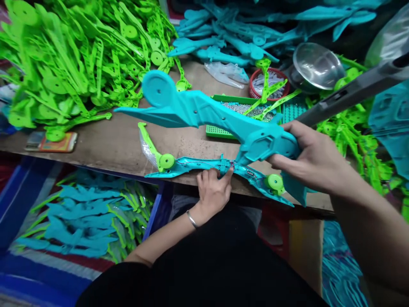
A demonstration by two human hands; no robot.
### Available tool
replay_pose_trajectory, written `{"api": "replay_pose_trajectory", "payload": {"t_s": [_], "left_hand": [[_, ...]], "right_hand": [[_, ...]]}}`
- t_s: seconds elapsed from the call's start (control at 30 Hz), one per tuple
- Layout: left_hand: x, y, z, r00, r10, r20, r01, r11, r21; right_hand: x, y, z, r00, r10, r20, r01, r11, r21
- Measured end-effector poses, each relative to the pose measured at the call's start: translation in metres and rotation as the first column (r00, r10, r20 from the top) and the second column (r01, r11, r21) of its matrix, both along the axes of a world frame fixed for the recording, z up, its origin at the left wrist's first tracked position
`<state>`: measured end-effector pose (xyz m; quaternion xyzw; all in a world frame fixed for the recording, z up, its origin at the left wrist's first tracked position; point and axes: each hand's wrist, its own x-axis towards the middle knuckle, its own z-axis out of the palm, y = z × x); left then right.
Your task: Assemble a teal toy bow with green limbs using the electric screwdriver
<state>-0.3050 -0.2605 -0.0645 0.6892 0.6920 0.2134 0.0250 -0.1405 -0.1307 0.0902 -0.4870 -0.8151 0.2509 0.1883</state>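
Observation:
Raised over the bench, a turquoise plastic shell half [204, 111] with a round disc at its far left end is gripped at its right end by my right hand [315, 157], thumb below and fingers above. Below it, along the front edge, lies a matching open turquoise shell half [191, 165] with thin wires running inside. Green round-ended arms [166, 162] sit at both of its ends, the left one carrying a clear plastic blade. My left hand [214, 189] is closed on the middle of this lower shell, one fingertip pressing near the dark red wires [232, 164].
Green arms [64, 64] are heaped at the left, turquoise shells [223, 38] at the back. A green tray [220, 131] of screws, a red basket [268, 85], a steel bowl [318, 64] and a grey bar [354, 89] stand behind. A blue crate [156, 209] of finished-looking pieces sits lower left.

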Motion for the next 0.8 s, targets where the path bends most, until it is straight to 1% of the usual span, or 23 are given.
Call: {"api": "replay_pose_trajectory", "payload": {"t_s": [0.07, 0.17, 0.23, 0.33, 0.47, 0.57, 0.63, 0.7, 0.8], "left_hand": [[0.000, 0.000, 0.001, 1.000, 0.003, -0.001, -0.003, 1.000, 0.001], [0.000, 0.000, 0.000, 1.000, 0.004, 0.003, -0.004, 1.000, -0.003], [0.000, 0.001, 0.000, 1.000, 0.000, 0.010, 0.001, 1.000, -0.007], [0.000, 0.001, 0.000, 1.000, -0.009, 0.019, 0.009, 1.000, -0.009], [0.000, 0.001, 0.000, 1.000, -0.013, 0.026, 0.013, 1.000, 0.003], [0.000, 0.001, 0.000, 0.999, -0.026, 0.031, 0.025, 0.999, 0.028], [0.000, 0.002, -0.001, 0.999, -0.035, 0.036, 0.034, 0.999, 0.033], [0.000, 0.003, -0.002, 0.998, -0.041, 0.045, 0.040, 0.999, 0.025], [0.001, 0.005, -0.003, 0.997, -0.053, 0.064, 0.051, 0.998, 0.029]], "right_hand": [[0.014, -0.003, -0.003, 0.999, -0.040, 0.001, 0.040, 0.997, -0.067], [0.019, -0.002, -0.006, 0.999, -0.048, -0.006, 0.047, 0.994, -0.094], [0.008, 0.002, -0.011, 1.000, -0.010, -0.024, 0.008, 0.996, -0.094], [-0.025, 0.012, -0.025, 0.998, 0.056, 0.001, -0.056, 0.995, -0.086], [-0.073, 0.040, -0.052, 0.989, 0.104, 0.106, -0.098, 0.993, -0.063], [-0.093, 0.072, -0.072, 0.976, 0.162, 0.146, -0.156, 0.986, -0.052], [-0.099, 0.093, -0.083, 0.970, 0.175, 0.168, -0.173, 0.985, -0.029], [-0.100, 0.110, -0.092, 0.965, 0.155, 0.210, -0.153, 0.988, -0.022], [-0.097, 0.124, -0.099, 0.951, 0.146, 0.272, -0.137, 0.989, -0.051]]}}
